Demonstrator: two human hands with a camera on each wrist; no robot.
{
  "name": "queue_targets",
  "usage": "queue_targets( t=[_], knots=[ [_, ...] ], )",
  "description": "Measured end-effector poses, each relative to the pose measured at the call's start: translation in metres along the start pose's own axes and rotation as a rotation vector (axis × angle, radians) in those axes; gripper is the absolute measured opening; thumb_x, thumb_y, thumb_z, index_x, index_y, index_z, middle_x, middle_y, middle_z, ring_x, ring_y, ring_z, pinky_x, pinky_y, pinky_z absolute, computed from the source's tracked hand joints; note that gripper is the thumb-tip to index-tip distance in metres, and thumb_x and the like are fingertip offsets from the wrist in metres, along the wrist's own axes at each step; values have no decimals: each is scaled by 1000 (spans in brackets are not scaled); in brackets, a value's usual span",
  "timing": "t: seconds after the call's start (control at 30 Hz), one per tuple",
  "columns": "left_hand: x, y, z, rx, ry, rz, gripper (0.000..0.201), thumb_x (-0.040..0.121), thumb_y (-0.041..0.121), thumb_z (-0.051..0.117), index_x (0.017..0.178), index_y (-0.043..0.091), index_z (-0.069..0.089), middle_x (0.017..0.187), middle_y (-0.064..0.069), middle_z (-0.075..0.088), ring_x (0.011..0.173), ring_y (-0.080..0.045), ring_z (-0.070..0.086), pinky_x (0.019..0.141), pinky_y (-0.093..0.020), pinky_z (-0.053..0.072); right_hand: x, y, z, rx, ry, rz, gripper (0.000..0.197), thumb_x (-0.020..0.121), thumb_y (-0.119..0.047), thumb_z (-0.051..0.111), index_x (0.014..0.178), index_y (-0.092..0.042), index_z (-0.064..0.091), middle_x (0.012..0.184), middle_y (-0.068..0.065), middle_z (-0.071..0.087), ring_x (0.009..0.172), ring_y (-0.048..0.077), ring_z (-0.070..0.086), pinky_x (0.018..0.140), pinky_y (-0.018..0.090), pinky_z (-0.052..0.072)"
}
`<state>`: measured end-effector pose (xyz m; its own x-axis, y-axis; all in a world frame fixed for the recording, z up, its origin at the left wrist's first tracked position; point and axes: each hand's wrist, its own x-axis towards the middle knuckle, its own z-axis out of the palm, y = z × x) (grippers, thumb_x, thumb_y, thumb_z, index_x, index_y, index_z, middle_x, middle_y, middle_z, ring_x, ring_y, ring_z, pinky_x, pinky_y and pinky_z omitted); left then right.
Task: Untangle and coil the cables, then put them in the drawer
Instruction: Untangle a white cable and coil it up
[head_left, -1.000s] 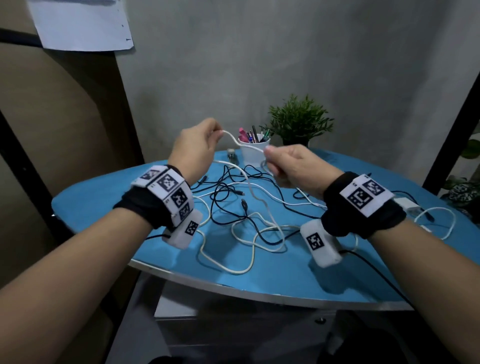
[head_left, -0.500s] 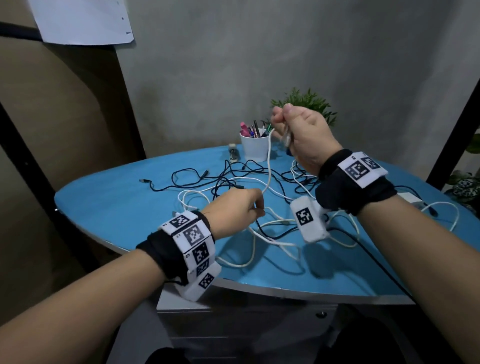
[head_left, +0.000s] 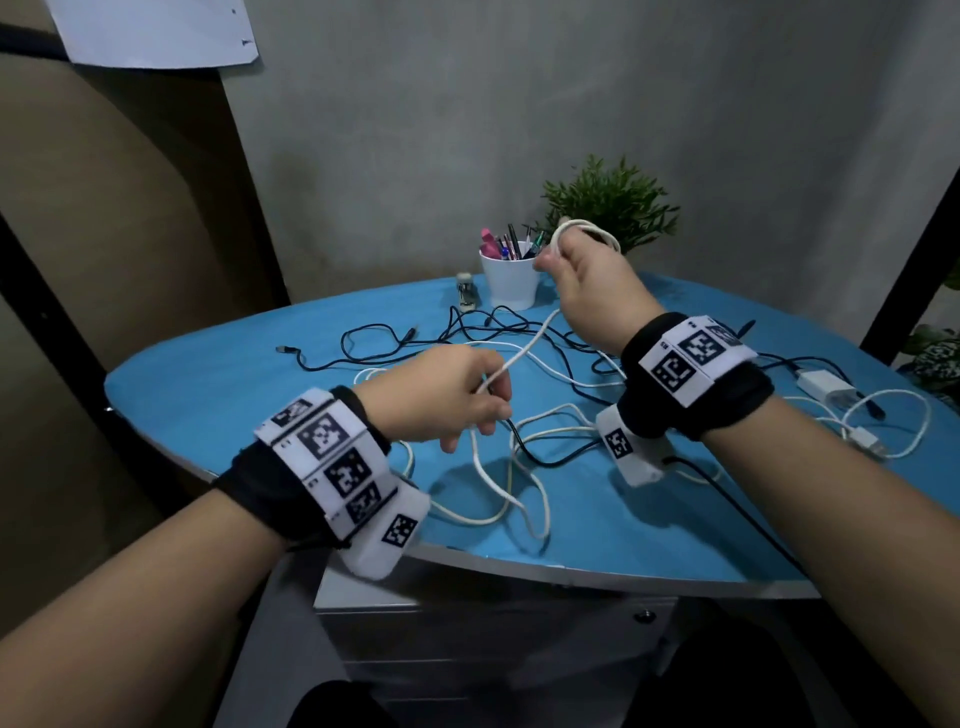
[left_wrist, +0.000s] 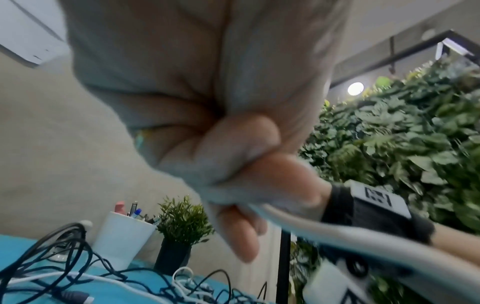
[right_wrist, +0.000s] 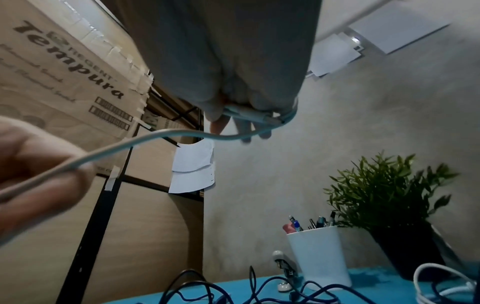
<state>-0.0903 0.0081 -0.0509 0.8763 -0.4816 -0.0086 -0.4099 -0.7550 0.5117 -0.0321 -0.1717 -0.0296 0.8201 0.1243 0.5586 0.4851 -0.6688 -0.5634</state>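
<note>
Pinching the white cable (head_left: 519, 358) low in my left hand (head_left: 441, 395), I see it run up-right — taut — to loops gripped in my right hand (head_left: 587, 280).

The table (head_left: 218, 395) fills the middle of the frame, tangled cables (head_left: 524, 431) spread over its centre. At its far edge stands a pen cup (head_left: 509, 283), a potted plant (head_left: 608, 208) just right of it. A drawer cabinet (head_left: 467, 649) sits under the near edge.
</note>
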Motion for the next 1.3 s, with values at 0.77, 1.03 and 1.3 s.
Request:
queue_targets(
  t=[0.77,1.03,1.3],
  knots=[
    [34,-15,-22,-176,395,-48,19,94,6,45,81,13,56,79,-4,63,56,-13,69,57,-29,58,-18,-28,-24,814,-320,114,44,103,-33,28,64,-15,40,46,2,37,39,11,26,54,33,12],
    [26,-16,4,-42,81,-59,21,90,-1,31,88,13,47,89,-9,64,62,-16,70,66,-37,59,-2,-23,-28,1299,-23,268,32,103,-25,32,79,-8,46,120,23,59,86,26,69,69,32,58],
    [22,-11,8,-81,-11,21,19,92,-4,34,94,6,50,90,-8,65,75,-17,72,67,-28,59,1,-6,-13,430,141,112,20,100,-20,39,89,-10,52,74,0,49,63,4,48,62,20,42]
  ],
)
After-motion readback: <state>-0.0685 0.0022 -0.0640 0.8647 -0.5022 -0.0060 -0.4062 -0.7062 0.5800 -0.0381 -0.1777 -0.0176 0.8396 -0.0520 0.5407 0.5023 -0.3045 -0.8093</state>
